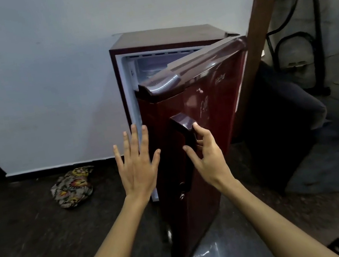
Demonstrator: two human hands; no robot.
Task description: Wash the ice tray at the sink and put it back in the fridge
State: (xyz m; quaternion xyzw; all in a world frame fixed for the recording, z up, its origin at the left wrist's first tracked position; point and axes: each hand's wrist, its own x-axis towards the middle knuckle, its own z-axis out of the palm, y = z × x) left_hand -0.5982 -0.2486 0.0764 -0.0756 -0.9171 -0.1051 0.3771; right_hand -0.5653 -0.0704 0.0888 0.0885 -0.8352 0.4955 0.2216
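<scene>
Two bare hands are up in front of me. My left hand (pixel 137 165) is flat, fingers straight and spread, just beside the door's free edge. My right hand (pixel 207 155) has its fingers loosely bent at the door handle (pixel 183 130); whether they actually grip it I cannot tell. Beyond stands the fridge (pixel 161 36), glossy maroon, its door (pixel 198 91) ajar with white lining showing. I cannot make out the ice tray; the door hides most of the interior.
</scene>
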